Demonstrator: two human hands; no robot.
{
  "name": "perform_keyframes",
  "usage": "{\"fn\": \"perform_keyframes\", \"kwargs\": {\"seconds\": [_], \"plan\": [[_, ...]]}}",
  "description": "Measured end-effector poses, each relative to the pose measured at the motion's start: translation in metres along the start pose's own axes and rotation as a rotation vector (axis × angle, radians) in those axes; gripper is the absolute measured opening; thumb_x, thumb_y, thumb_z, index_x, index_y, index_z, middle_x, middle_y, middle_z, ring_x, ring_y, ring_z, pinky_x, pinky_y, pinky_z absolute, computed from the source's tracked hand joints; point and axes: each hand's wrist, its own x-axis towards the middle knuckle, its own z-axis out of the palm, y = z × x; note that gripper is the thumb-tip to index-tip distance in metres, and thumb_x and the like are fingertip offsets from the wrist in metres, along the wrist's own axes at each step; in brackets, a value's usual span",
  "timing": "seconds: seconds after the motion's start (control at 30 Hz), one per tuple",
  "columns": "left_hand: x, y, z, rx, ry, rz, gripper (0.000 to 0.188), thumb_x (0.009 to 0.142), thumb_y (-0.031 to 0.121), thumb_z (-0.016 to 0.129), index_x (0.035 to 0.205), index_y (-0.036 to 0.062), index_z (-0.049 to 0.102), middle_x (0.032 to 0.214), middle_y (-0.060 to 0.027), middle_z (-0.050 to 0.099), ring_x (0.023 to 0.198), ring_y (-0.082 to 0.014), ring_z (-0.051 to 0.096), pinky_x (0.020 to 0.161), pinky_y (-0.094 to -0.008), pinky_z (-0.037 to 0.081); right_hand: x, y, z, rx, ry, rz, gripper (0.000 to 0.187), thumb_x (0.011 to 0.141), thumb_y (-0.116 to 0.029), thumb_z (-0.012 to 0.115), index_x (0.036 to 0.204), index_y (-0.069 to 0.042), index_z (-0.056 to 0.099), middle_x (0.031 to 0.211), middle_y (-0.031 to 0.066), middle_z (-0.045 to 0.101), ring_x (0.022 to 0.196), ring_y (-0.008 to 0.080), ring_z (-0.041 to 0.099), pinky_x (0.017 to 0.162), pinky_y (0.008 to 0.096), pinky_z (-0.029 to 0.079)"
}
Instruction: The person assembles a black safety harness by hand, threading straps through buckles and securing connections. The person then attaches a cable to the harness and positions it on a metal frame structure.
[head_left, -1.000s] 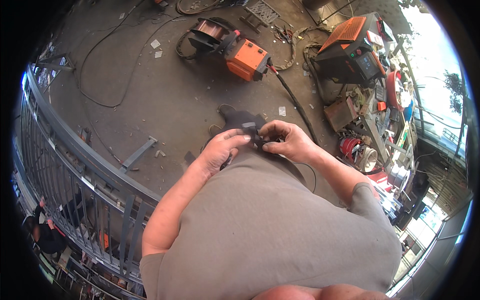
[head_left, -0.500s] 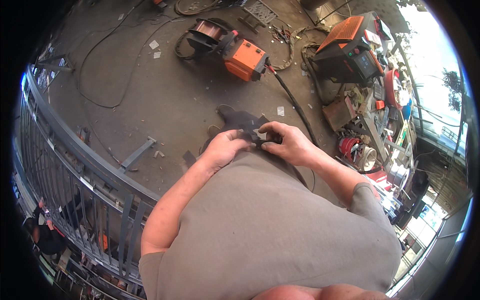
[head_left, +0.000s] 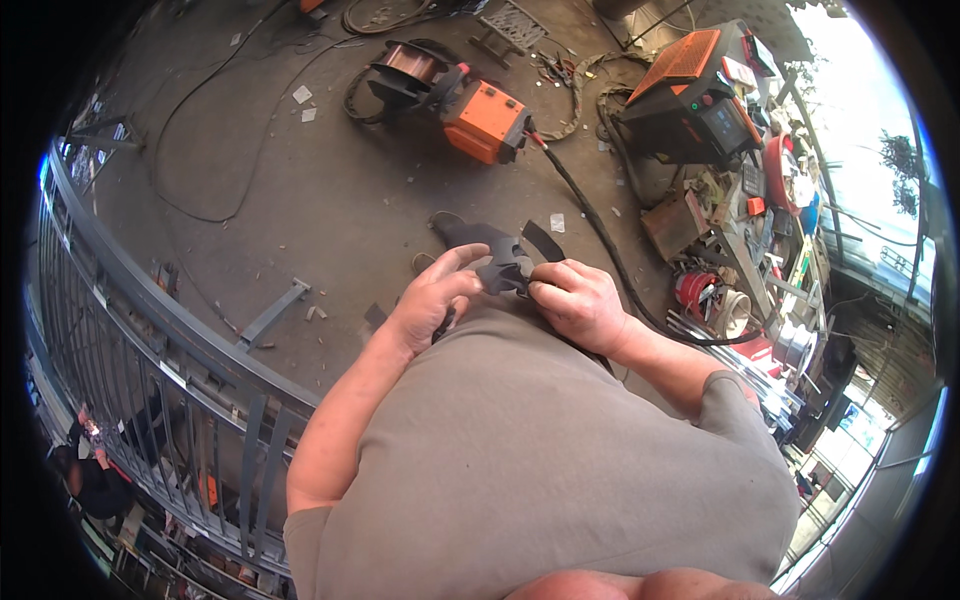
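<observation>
At my waist, just past the hem of my grey-brown shirt, both hands work at a dark strap or belt (head_left: 543,241) and bunched dark grey cloth (head_left: 503,272). My right hand (head_left: 578,303) is closed, thumb and fingers pinching the dark strap; its loose end sticks up beyond the knuckles. On the other side of the cloth, my left hand (head_left: 432,300) has its index finger stretched out and apart from the thumb. A small black piece shows under its palm, and its other fingers are hidden. Below, dark trousers and a shoe (head_left: 447,221) show on the floor.
Ahead stand an orange wire feeder (head_left: 487,122) with a copper wire spool (head_left: 410,65) and an orange-black welding machine (head_left: 690,100). A black cable (head_left: 590,210) runs along my right. Metal railing frames (head_left: 180,375) line the left; another person (head_left: 100,480) is beyond them. Cluttered shelving (head_left: 745,260) stands right.
My left hand has loosened its pinch and shifted left, its index finger now extended. The right hand has closed and moved slightly nearer, and the strap end now stands up.
</observation>
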Motion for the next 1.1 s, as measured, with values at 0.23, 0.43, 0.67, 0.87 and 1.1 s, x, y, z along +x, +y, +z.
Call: {"fn": "perform_keyframes", "kwargs": {"seconds": [0.23, 0.43, 0.67, 0.87, 1.1], "plan": [[0.008, 0.003, 0.006, -0.061, -0.033, -0.075, 0.047, 0.096, 0.012, 0.071, 0.138, -0.0026, 0.054, 0.117, -0.0067, 0.068, 0.104, -0.0134, 0.067, 0.09, -0.0264, 0.055, 0.001, 0.001, -0.001, 0.036, 0.025, -0.085, 0.021, 0.073, -0.003, 0.072, 0.093, -0.007, 0.07, 0.099, 0.0072, 0.065, 0.08, 0.024, 0.064, 0.068, 0.0349, 0.055], [0.014, -0.004, 0.002, -0.086, 0.03, -0.055, 0.026, 0.101, 0.01, 0.066, 0.124, -0.0009, 0.06, 0.117, -0.0064, 0.068, 0.104, -0.0137, 0.067, 0.091, -0.0287, 0.056, -0.001, -0.001, 0.001, 0.018, 0.163, -0.021, 0.024, 0.071, -0.001, 0.074, 0.094, -0.007, 0.071, 0.097, 0.0075, 0.063, 0.077, 0.0237, 0.063, 0.067, 0.0351, 0.054], [0.023, -0.019, -0.005, -0.206, 0.066, 0.019, 0.023, 0.104, 0.015, 0.064, 0.122, 0.0015, 0.059, 0.111, -0.0051, 0.067, 0.097, -0.0124, 0.067, 0.083, -0.027, 0.056, -0.004, -0.003, 0.002, 0.011, 0.111, 0.018, 0.017, 0.073, -0.008, 0.071, 0.09, -0.009, 0.068, 0.089, 0.0051, 0.059, 0.076, 0.0227, 0.062, 0.065, 0.0354, 0.054], [0.018, -0.018, -0.019, -0.04, 0.052, 0.133, 0.022, 0.106, 0.018, 0.063, 0.123, 0.006, 0.059, 0.095, 0.0005, 0.063, 0.058, -0.0058, 0.052, 0.052, -0.0225, 0.044, -0.004, -0.005, 0.006, 0.035, 0.135, 0.044, 0.016, 0.074, -0.009, 0.07, 0.09, -0.009, 0.068, 0.087, 0.005, 0.058, 0.075, 0.0227, 0.063, 0.063, 0.0351, 0.054], [0.019, -0.026, -0.025, -0.104, 0.061, 0.166, 0.017, 0.105, 0.02, 0.065, 0.12, 0.0117, 0.061, 0.082, 0.0044, 0.059, 0.05, -0.0038, 0.044, 0.044, -0.021, 0.035, -0.001, -0.006, 0.006, 0.067, 0.119, 0.016, 0.015, 0.074, -0.009, 0.071, 0.088, -0.011, 0.066, 0.087, 0.0044, 0.057, 0.074, 0.022, 0.062, 0.061, 0.0345, 0.053]]}}
